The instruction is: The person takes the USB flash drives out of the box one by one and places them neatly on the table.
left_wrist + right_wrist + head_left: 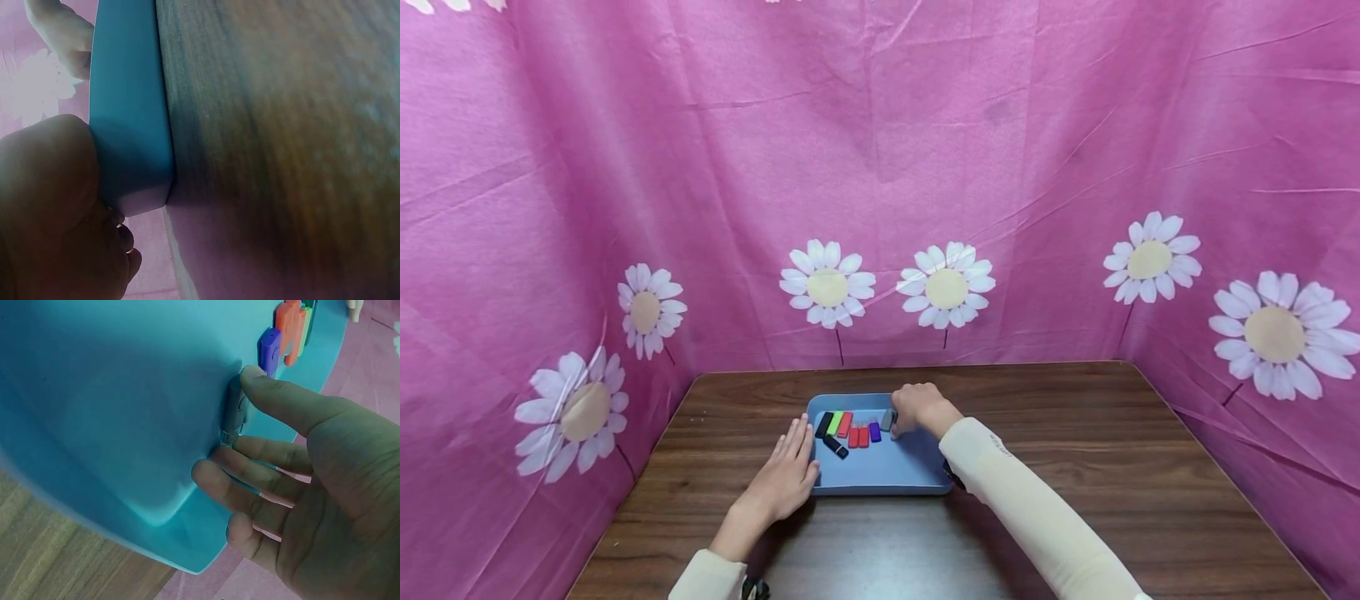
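A blue tray [887,473] on the table holds several USB flash drives. At the right end of their row, my right hand [920,407] pinches a grey USB flash drive [235,407] lengthwise, thumb at one end and fingertips at the other; it lies on the tray floor. To its left are a purple drive [875,432], red drives [858,436], a green drive [835,423] and a black drive [824,424]. Another black drive [836,447] lies slanted in front of the row. My left hand [784,473] rests with straight fingers against the tray's left wall [128,106].
The brown wooden table [1060,517] extends around the tray on all sides. Pink cloth [880,183] printed with white daisies hangs behind the table and along both sides.
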`<state>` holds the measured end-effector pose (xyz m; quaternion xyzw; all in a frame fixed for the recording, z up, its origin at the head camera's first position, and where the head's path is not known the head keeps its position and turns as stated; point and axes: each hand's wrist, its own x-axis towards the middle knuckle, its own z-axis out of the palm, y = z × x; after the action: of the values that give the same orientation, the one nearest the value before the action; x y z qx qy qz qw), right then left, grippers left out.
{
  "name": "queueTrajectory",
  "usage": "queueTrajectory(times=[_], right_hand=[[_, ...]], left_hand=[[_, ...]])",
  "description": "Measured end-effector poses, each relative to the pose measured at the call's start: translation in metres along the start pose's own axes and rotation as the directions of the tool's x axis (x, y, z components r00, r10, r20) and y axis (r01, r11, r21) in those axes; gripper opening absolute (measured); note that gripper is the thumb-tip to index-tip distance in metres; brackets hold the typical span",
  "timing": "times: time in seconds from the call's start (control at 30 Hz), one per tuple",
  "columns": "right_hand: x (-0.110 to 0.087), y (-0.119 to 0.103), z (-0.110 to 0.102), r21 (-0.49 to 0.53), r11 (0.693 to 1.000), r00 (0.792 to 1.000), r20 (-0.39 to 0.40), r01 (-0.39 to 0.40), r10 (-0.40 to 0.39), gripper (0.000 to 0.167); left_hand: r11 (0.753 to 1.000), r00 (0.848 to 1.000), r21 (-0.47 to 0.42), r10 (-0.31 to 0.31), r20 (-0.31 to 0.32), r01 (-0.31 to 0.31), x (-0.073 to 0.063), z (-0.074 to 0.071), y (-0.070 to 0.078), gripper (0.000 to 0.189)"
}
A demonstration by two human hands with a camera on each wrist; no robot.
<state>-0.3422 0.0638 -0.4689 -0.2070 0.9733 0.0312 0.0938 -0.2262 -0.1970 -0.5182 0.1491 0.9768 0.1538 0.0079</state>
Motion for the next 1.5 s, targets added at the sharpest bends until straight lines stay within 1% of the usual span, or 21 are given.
queueTrajectory(times=[0.2, 0.37, 0.43, 0.5, 0.63, 0.67, 0.73, 0.8, 0.87, 0.9, 0.97, 1.03, 1.13, 1.33, 1.5], right_hand=[[-0.0005, -0.0023, 0.0015, -0.034, 0.999, 1.000, -0.005, -0.002, 0.002, 0.035], [0.0029, -0.0037, 0.0039, -0.073, 0.997, 1.000, -0.003, 0.015, -0.015, 0.039], [0.0043, -0.0040, 0.0047, -0.067, 0.997, 1.000, -0.003, 0.025, -0.025, 0.038], [0.0053, -0.0041, 0.0053, -0.049, 0.998, 0.999, -0.003, 0.034, -0.035, 0.036], [0.0057, -0.0034, 0.0061, -0.033, 0.998, 0.999, -0.001, 0.046, -0.046, 0.033], [0.0051, -0.0032, 0.0057, -0.031, 0.998, 0.999, 0.000, 0.048, -0.048, 0.033], [0.0043, -0.0026, 0.0056, -0.025, 0.998, 0.999, -0.002, 0.051, -0.051, 0.033], [0.0027, -0.0022, 0.0055, -0.021, 0.998, 0.998, -0.008, 0.057, -0.057, 0.034], [0.0017, -0.0022, 0.0058, -0.019, 0.998, 0.998, -0.015, 0.066, -0.066, 0.035], [0.0016, -0.0022, 0.0062, -0.020, 0.997, 0.997, -0.021, 0.070, -0.070, 0.035], [0.0007, -0.0026, 0.0060, -0.023, 0.997, 0.996, -0.028, 0.078, -0.079, 0.035], [0.0004, -0.0027, 0.0060, -0.020, 0.996, 0.996, -0.031, 0.084, -0.085, 0.035], [-0.0005, -0.0024, 0.0052, -0.014, 0.996, 0.995, -0.038, 0.091, -0.091, 0.034], [-0.0018, -0.0001, 0.0030, -0.010, 0.995, 0.992, -0.067, 0.103, -0.104, 0.031], [-0.0029, 0.0024, 0.0028, 0.014, 0.993, 0.991, -0.078, 0.114, -0.113, 0.031]], left_hand=[[1.000, 1.000, -0.014, 0.002, -0.004, -0.002, -0.0001, -0.0001, -0.0002, 0.064], [0.999, 1.000, -0.048, 0.011, -0.015, -0.011, -0.0004, -0.0002, -0.0016, 0.065], [0.997, 0.999, -0.071, 0.017, -0.027, -0.019, -0.0007, 0.0004, -0.0025, 0.065], [0.998, 0.999, -0.064, 0.019, -0.034, -0.022, -0.0008, 0.0014, -0.0035, 0.066], [0.996, 0.998, -0.078, 0.029, -0.048, -0.032, -0.0009, 0.0035, -0.0049, 0.066], [0.997, 0.998, -0.068, 0.029, -0.056, -0.033, -0.0009, 0.0045, -0.0049, 0.066], [0.997, 0.999, -0.076, 0.024, -0.046, -0.027, -0.0011, 0.0027, -0.0027, 0.065], [0.999, 0.999, -0.049, 0.020, -0.044, -0.022, 0.0002, 0.0055, -0.0048, 0.065], [0.999, 0.999, -0.032, 0.012, -0.031, -0.013, 0.0004, 0.0051, -0.0045, 0.065], [0.999, 1.000, -0.035, 0.010, -0.021, -0.011, 0.0003, 0.0040, -0.0041, 0.065], [1.000, 1.000, -0.030, 0.008, -0.022, -0.009, 0.0003, 0.0042, -0.0043, 0.066], [1.000, 1.000, -0.031, 0.002, -0.008, -0.002, -0.0017, -0.0004, -0.0002, 0.065], [1.000, 1.000, -0.026, -0.001, -0.002, 0.001, -0.0029, -0.0027, 0.0021, 0.065], [1.000, 1.000, -0.023, -0.009, -0.001, 0.009, -0.0034, -0.0016, 0.0017, 0.065], [1.000, 1.000, -0.029, -0.009, 0.005, 0.010, -0.0021, -0.0012, 0.0008, 0.066]])
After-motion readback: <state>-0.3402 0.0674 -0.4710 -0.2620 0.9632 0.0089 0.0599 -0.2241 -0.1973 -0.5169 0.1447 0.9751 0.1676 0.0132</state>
